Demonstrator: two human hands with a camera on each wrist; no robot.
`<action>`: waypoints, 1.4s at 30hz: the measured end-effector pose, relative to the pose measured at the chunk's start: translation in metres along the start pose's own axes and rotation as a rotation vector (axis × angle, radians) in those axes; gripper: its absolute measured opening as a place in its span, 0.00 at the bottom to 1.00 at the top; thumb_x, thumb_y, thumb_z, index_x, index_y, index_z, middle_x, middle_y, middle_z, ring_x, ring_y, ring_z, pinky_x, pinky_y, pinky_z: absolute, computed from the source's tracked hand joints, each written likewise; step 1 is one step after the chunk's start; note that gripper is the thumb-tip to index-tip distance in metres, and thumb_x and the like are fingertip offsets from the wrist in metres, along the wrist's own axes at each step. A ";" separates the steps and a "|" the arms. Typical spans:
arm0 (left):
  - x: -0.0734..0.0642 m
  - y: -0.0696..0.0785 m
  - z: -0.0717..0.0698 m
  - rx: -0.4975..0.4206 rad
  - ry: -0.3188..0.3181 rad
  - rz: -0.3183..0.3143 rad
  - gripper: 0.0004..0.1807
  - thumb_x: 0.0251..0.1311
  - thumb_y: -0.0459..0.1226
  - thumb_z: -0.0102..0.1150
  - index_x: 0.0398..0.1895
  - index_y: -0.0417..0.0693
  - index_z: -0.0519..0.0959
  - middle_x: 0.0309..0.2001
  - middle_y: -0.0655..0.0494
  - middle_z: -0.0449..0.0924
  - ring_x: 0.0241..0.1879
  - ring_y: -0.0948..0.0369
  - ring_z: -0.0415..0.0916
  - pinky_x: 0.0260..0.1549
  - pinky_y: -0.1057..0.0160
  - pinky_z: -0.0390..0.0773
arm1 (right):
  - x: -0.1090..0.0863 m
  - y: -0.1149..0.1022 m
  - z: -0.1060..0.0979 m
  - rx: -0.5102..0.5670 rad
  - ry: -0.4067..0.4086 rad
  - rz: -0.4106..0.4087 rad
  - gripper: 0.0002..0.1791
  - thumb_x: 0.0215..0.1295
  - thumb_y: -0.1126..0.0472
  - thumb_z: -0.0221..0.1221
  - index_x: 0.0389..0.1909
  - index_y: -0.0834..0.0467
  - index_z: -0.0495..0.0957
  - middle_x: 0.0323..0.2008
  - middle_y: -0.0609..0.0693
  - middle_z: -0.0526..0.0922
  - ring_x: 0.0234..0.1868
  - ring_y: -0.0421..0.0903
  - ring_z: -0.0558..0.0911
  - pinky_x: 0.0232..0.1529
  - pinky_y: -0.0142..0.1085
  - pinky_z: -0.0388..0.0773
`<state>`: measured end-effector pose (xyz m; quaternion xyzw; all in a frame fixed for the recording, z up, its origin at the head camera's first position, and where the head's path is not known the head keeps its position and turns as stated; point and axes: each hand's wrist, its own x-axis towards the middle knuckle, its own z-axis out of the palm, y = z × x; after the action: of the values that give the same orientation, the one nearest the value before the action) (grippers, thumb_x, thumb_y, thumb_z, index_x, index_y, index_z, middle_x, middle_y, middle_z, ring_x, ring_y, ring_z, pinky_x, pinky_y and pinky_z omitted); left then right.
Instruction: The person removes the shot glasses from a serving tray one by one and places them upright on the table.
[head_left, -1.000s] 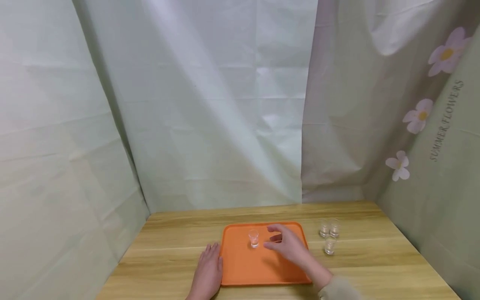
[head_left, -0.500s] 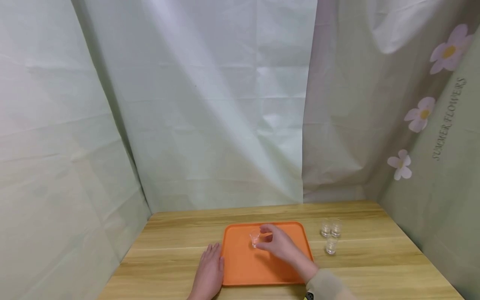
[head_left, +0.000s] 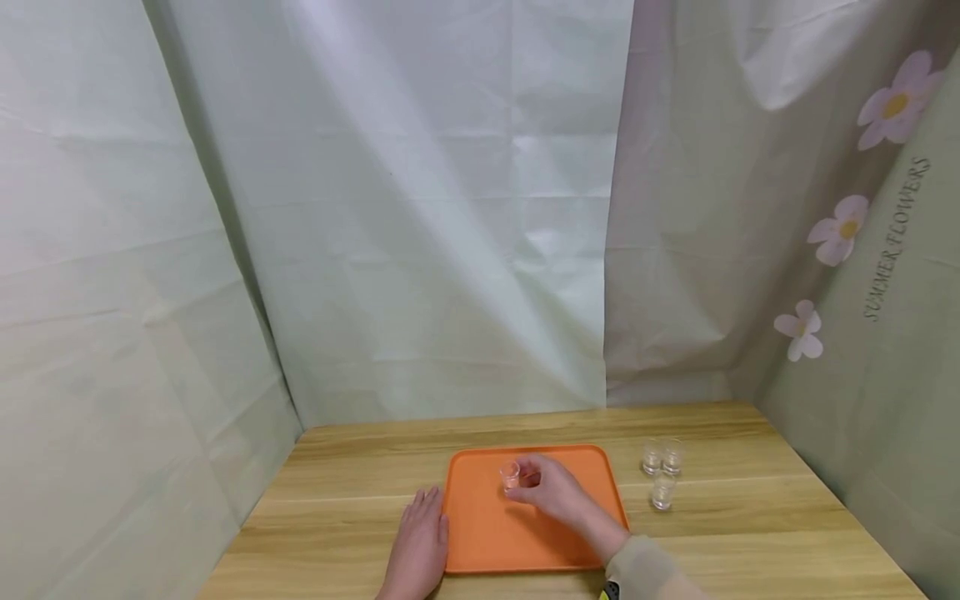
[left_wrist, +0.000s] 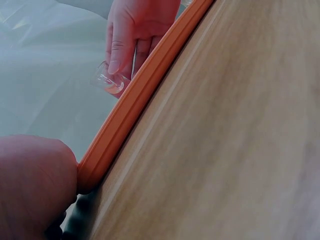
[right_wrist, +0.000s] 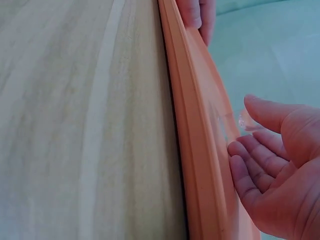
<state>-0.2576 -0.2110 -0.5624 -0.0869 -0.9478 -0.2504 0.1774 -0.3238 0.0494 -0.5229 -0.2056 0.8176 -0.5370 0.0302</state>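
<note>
A small clear shot glass (head_left: 510, 474) is over the upper middle of the orange tray (head_left: 495, 542). My right hand (head_left: 553, 492) comes from the right and pinches it between thumb and fingers. In the left wrist view, the thumb of that hand lies against the wall of the glass (left_wrist: 104, 80). The right wrist view shows only a faint part of the glass (right_wrist: 242, 120) beyond the thumb. My left hand (head_left: 416, 542) rests on the table with fingers extended, its thumb side against the tray's left edge.
Right of the tray, three more clear shot glasses (head_left: 662, 492) stand close together on the wooden table (head_left: 337, 500). Pale fabric sheets (head_left: 450, 250) hang behind the table and at both sides, the right one printed with flowers.
My right hand has moved left to the shot glass on the tray and closed its fingers on it. The left hand stays by the tray's edge.
</note>
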 end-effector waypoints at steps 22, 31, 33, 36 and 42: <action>0.001 0.004 -0.005 -0.002 -0.027 -0.012 0.22 0.78 0.30 0.58 0.69 0.25 0.77 0.70 0.27 0.77 0.75 0.30 0.69 0.76 0.30 0.66 | 0.001 -0.002 0.006 -0.071 0.059 0.020 0.12 0.69 0.61 0.76 0.41 0.58 0.82 0.35 0.45 0.84 0.36 0.43 0.80 0.28 0.34 0.79; 0.003 0.003 -0.005 0.005 -0.067 -0.036 0.23 0.79 0.31 0.58 0.71 0.25 0.76 0.71 0.28 0.76 0.76 0.30 0.67 0.76 0.30 0.65 | -0.008 0.001 0.000 -0.074 0.060 -0.005 0.10 0.70 0.59 0.76 0.41 0.56 0.83 0.36 0.44 0.84 0.37 0.41 0.82 0.31 0.33 0.80; 0.003 0.002 -0.005 0.005 -0.073 -0.039 0.23 0.79 0.31 0.58 0.71 0.25 0.76 0.72 0.28 0.76 0.76 0.30 0.67 0.76 0.30 0.65 | -0.011 0.000 -0.004 -0.077 0.060 0.001 0.10 0.71 0.58 0.76 0.42 0.55 0.83 0.36 0.43 0.84 0.38 0.40 0.83 0.35 0.34 0.81; 0.004 0.002 -0.005 0.006 -0.076 -0.044 0.23 0.80 0.31 0.58 0.71 0.25 0.76 0.72 0.28 0.75 0.76 0.30 0.67 0.77 0.30 0.65 | -0.016 -0.004 -0.010 -0.073 0.057 0.002 0.10 0.71 0.58 0.75 0.42 0.54 0.83 0.37 0.42 0.86 0.40 0.41 0.85 0.40 0.35 0.82; 0.004 0.001 -0.005 0.005 -0.075 -0.047 0.23 0.79 0.31 0.58 0.71 0.25 0.76 0.72 0.28 0.75 0.76 0.30 0.67 0.76 0.30 0.65 | -0.028 -0.007 -0.025 -0.065 0.070 -0.002 0.09 0.72 0.58 0.75 0.43 0.54 0.83 0.37 0.43 0.87 0.40 0.41 0.86 0.43 0.34 0.83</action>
<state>-0.2597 -0.2126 -0.5569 -0.0735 -0.9562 -0.2489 0.1357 -0.3031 0.0785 -0.5111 -0.1887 0.8349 -0.5170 -0.0056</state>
